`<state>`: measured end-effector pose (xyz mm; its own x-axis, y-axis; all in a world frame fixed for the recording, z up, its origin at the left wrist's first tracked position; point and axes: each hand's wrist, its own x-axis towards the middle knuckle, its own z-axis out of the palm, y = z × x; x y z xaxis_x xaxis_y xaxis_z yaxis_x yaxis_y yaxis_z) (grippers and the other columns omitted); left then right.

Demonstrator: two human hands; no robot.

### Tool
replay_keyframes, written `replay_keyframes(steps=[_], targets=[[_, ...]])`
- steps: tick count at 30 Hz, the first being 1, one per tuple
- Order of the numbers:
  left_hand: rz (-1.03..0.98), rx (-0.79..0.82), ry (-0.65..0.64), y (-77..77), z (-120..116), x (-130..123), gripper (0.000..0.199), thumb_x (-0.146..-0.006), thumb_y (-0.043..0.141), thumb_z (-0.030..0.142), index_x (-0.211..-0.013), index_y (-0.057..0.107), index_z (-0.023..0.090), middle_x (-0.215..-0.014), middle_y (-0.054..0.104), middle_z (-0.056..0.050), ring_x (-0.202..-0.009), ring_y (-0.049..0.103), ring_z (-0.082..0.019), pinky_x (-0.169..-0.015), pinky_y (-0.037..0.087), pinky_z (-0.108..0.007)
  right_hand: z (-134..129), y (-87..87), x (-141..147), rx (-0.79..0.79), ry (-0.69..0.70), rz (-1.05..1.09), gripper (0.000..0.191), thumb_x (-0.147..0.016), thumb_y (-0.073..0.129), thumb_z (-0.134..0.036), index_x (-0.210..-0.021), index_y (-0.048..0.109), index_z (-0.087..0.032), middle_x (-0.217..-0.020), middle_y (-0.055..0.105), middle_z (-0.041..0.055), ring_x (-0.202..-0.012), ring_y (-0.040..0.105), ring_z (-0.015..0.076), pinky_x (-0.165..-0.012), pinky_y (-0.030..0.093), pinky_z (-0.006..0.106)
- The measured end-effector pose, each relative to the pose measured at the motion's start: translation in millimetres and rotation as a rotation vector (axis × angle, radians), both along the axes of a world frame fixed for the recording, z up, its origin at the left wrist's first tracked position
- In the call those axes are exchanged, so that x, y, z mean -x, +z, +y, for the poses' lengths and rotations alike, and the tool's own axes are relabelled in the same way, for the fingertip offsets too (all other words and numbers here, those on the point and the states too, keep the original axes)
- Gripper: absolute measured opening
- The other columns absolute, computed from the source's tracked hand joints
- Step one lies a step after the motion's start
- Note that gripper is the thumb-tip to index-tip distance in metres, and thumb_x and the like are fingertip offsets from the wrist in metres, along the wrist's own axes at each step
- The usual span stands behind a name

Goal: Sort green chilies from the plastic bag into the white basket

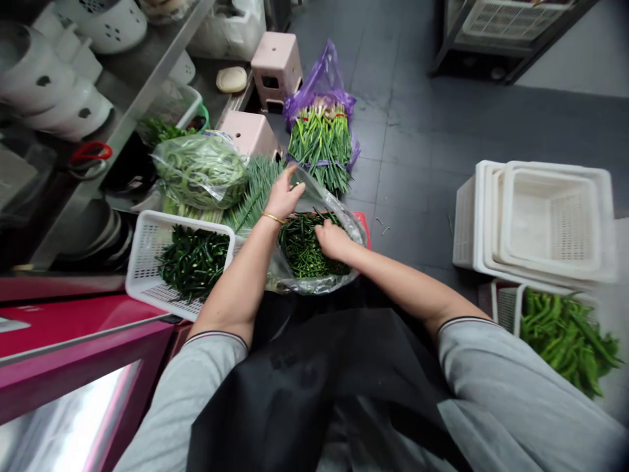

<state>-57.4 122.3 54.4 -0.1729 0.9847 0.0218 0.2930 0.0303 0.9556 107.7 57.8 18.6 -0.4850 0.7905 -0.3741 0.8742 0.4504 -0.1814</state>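
A clear plastic bag [324, 283] stands wide at its mouth in front of me, full of thin dark green chili peppers [301, 246]. My left hand [285, 195] is at the bag's far left rim, fingers closed on the plastic. Inside the bag, my right hand [335, 241] is curled into the peppers; its fingertips are partly hidden among them. Left of the bag, a white plastic basket [142, 262] holds more dark green peppers [194, 262]. Part of a red container [363, 226] shows behind the bag's right side.
Beyond the bag lie bundled green stalks [322, 141] in a purple bag [328, 69]. A bag of green beans [201, 167] and pink stools [250, 133] stand to the left. Stacked white baskets [472, 216] and long green peppers [565, 334] are on the right.
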Motion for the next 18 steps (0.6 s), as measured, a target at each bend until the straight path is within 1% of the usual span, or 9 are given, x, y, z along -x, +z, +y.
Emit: replay_keyframes(steps=[2,4,6,7,9,11,12,15,18], targets=[[0.114,-0.066,0.002,20.7,-36.3,8.6,0.048,-0.07,0.071,0.031,-0.114,0.059,0.016,-0.096,0.063,-0.005,-0.085,0.061,-0.018,-0.076,0.047,-0.027,2.1,8.5,3.1,0.053,0.084,0.07,0.055,-0.084,0.059,-0.028,-0.135,0.045,-0.014,-0.127,0.051,0.0217,-0.101,0.062,0.0296,-0.082,0.049,0.038],[0.231,-0.094,0.156,32.4,-77.8,27.9,0.055,-0.07,0.071,0.037,-0.12,0.056,0.019,-0.1,0.063,-0.005,-0.083,0.06,-0.017,-0.075,0.047,-0.026,4.3,20.1,-13.6,0.059,0.164,0.177,0.065,-0.082,0.063,-0.04,-0.139,0.042,-0.017,-0.132,0.049,0.019,-0.109,0.058,0.0302,-0.088,0.048,0.039],[0.359,-0.021,0.332,27.6,-110.1,48.8,0.071,-0.065,0.075,0.04,-0.128,0.049,0.019,-0.096,0.063,-0.006,-0.081,0.061,-0.019,-0.072,0.046,-0.027,2.6,30.4,-43.8,-0.042,0.155,0.279,0.055,-0.088,0.053,-0.046,-0.136,0.046,-0.02,-0.133,0.05,0.0151,-0.119,0.051,0.0287,-0.096,0.044,0.039],[0.426,0.053,0.359,18.9,-119.7,57.0,0.076,-0.06,0.079,0.04,-0.126,0.05,0.018,-0.091,0.063,-0.006,-0.08,0.061,-0.021,-0.071,0.045,-0.028,-0.1,33.0,-60.2,-0.122,0.075,0.281,0.052,-0.09,0.049,-0.047,-0.135,0.047,-0.019,-0.133,0.05,0.0155,-0.121,0.049,0.0293,-0.097,0.043,0.041],[0.532,0.208,0.298,-5.9,-124.8,66.1,0.066,-0.054,0.081,0.039,-0.111,0.059,0.015,-0.077,0.061,-0.005,-0.077,0.06,-0.025,-0.067,0.043,-0.029,-6.9,29.6,-88.1,-0.274,-0.128,0.221,0.069,-0.085,0.054,-0.052,-0.14,0.04,-0.011,-0.138,0.045,0.0226,-0.127,0.041,0.0352,-0.098,0.041,0.045],[0.542,0.284,0.196,-29.9,-116.2,64.5,0.032,-0.06,0.076,0.036,-0.081,0.062,0.016,-0.06,0.053,-0.002,-0.069,0.057,-0.022,-0.063,0.039,-0.027,-11.6,15.5,-105.8,-0.247,-0.287,0.112,0.082,-0.078,0.063,-0.051,-0.141,0.037,-0.005,-0.135,0.048,0.0269,-0.122,0.047,0.037,-0.093,0.044,0.045],[0.499,0.281,0.163,-38.3,-110.1,60.2,0.021,-0.065,0.071,0.033,-0.067,0.058,0.017,-0.054,0.047,0.0,-0.065,0.053,-0.019,-0.06,0.036,-0.026,-11.6,6.5,-111.4,-0.149,-0.359,0.071,0.077,-0.077,0.064,-0.048,-0.137,0.044,-0.004,-0.126,0.055,0.0259,-0.112,0.055,0.0345,-0.087,0.047,0.041],[0.214,0.209,0.134,-45.9,-97.5,39.4,0.027,-0.07,0.062,0.027,-0.052,0.045,0.018,-0.048,0.036,0.004,-0.055,0.042,-0.012,-0.053,0.029,-0.021,-1.6,-12.4,-123.9,0.177,-0.524,0.102,0.037,-0.081,0.057,-0.034,-0.105,0.067,-0.008,-0.082,0.069,0.0126,-0.07,0.064,0.0203,-0.064,0.047,0.027],[-0.127,0.188,0.175,-40.6,-101.1,19.8,0.024,-0.071,0.063,0.031,-0.058,0.047,0.018,-0.047,0.033,0.006,-0.047,0.036,-0.009,-0.047,0.026,-0.019,16.0,-2.5,-134.9,0.174,-0.669,0.225,0.026,-0.081,0.052,-0.028,-0.083,0.07,-0.01,-0.053,0.058,0.0019,-0.046,0.052,0.0125,-0.052,0.04,0.023]])
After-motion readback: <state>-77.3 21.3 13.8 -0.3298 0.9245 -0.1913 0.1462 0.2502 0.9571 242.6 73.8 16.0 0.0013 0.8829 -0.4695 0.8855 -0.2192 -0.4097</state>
